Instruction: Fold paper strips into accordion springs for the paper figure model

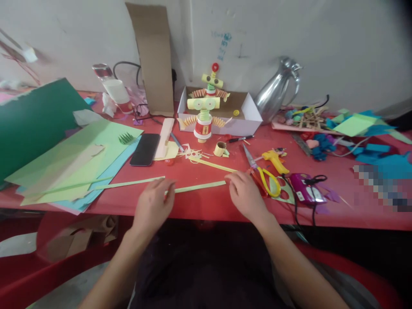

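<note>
My left hand (155, 199) is closed, with its thumb and fingers pinched on a narrow pale-green paper strip (199, 187) just above the red table. The strip runs straight across to my right hand (246, 193), whose curled fingers pinch its other end. Behind the right fingertips ends a yellow paper strip (212, 164). Another light-green paper strip (128, 183) stretches left from behind my left hand. Right of my right hand lie yellow-handled scissors (268, 180). A small rolled paper ring (220, 149) stands farther back, near thin paper scraps (193, 153).
Two paper robot figures, the front one (203, 126) before a white box (236, 127), stand at the back. Coloured sheets (74, 150) and a phone (145, 149) lie left. A yellow glue gun (275, 162), purple device (307, 189) and metal jug (277, 88) are right.
</note>
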Tool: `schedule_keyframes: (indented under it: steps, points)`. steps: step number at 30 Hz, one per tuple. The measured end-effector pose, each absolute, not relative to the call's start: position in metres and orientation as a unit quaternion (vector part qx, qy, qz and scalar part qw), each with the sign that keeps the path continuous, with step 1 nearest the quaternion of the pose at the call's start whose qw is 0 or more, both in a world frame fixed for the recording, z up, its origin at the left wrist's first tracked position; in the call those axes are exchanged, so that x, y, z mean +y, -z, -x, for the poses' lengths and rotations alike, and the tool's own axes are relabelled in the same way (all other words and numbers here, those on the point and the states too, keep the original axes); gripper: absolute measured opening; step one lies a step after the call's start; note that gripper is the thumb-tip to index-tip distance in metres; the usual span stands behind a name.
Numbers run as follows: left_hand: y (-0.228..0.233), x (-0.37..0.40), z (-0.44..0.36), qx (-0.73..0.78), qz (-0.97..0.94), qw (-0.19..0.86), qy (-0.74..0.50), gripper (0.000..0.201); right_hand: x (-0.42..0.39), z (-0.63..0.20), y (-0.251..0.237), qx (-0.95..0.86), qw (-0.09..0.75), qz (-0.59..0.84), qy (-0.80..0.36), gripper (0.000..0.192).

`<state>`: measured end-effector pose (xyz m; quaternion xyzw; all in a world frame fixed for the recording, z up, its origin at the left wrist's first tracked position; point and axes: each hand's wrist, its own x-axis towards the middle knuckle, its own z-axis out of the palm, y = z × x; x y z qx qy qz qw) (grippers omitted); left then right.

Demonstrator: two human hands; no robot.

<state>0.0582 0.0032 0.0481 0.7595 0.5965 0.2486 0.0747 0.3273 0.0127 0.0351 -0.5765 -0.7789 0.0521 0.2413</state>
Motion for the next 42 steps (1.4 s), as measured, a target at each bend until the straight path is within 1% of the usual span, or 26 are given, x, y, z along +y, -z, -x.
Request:
schedule_keyframes:
  steps: [2, 8, 11, 14, 16, 19, 21, 23, 26, 29, 31, 34, 36, 37, 39, 41, 42]
  points:
    - [-0.045, 0.015, -0.044, 0.593, -0.766, 0.054, -0.240, 0.026, 0.020, -0.330, -0.033, -0.786, 0.242, 0.566, -0.062, 0.027]
    - [-0.027, 0.028, -0.035, 0.559, -0.796, 0.104, -0.205, 0.017, 0.037, -0.323, -0.022, -0.806, 0.204, 0.541, -0.124, 0.010]
    - [-0.025, 0.028, -0.037, 0.547, -0.809, 0.105, -0.187, 0.015, 0.037, -0.322, -0.025, -0.801, 0.202, 0.544, -0.149, 0.013]
    - [-0.029, 0.026, -0.038, 0.531, -0.822, 0.104, -0.179, 0.015, 0.033, -0.323, -0.031, -0.797, 0.220, 0.537, -0.168, 0.016]
    - [-0.033, 0.024, -0.037, 0.524, -0.826, 0.079, -0.194, 0.016, 0.028, -0.325, -0.032, -0.799, 0.246, 0.531, -0.140, 0.016]
    - [-0.036, 0.023, -0.035, 0.471, -0.858, -0.023, -0.205, 0.023, 0.020, -0.331, -0.026, -0.822, 0.286, 0.491, -0.026, 0.023]
    - [-0.036, 0.021, -0.033, 0.395, -0.897, -0.069, -0.184, 0.031, 0.014, -0.336, -0.020, -0.853, 0.274, 0.443, 0.040, 0.028]
    - [-0.036, 0.018, -0.033, 0.342, -0.923, -0.071, -0.160, 0.034, 0.009, -0.340, -0.014, -0.876, 0.245, 0.410, 0.070, 0.030]
    - [-0.034, 0.010, -0.036, 0.372, -0.915, -0.071, -0.142, 0.036, 0.003, -0.344, -0.010, -0.884, 0.218, 0.406, 0.077, 0.030]
    - [-0.029, 0.002, -0.040, 0.432, -0.890, -0.072, -0.128, 0.038, 0.001, -0.346, -0.011, -0.885, 0.210, 0.413, 0.051, 0.028]
    - [-0.024, -0.001, -0.038, 0.457, -0.876, -0.063, -0.142, 0.037, 0.000, -0.346, -0.012, -0.879, 0.227, 0.420, 0.011, 0.028]
    - [-0.020, 0.003, -0.032, 0.492, -0.846, -0.025, -0.204, 0.031, 0.003, -0.345, -0.015, -0.830, 0.297, 0.461, -0.101, 0.030]
    - [-0.021, 0.009, -0.029, 0.511, -0.823, 0.035, -0.243, 0.028, 0.007, -0.345, -0.018, -0.775, 0.328, 0.505, -0.191, 0.027]
    - [-0.022, 0.014, -0.028, 0.518, -0.814, 0.075, -0.251, 0.027, 0.011, -0.345, -0.019, -0.750, 0.330, 0.525, -0.229, 0.025]
    - [-0.027, 0.023, -0.028, 0.531, -0.799, 0.150, -0.242, 0.026, 0.020, -0.344, -0.022, -0.719, 0.307, 0.555, -0.283, 0.022]
    - [-0.031, 0.030, -0.030, 0.542, -0.790, 0.181, -0.220, 0.028, 0.029, -0.342, -0.024, -0.715, 0.283, 0.570, -0.290, 0.020]
    - [-0.032, 0.033, -0.032, 0.545, -0.791, 0.173, -0.217, 0.031, 0.032, -0.341, -0.025, -0.719, 0.278, 0.576, -0.273, 0.020]
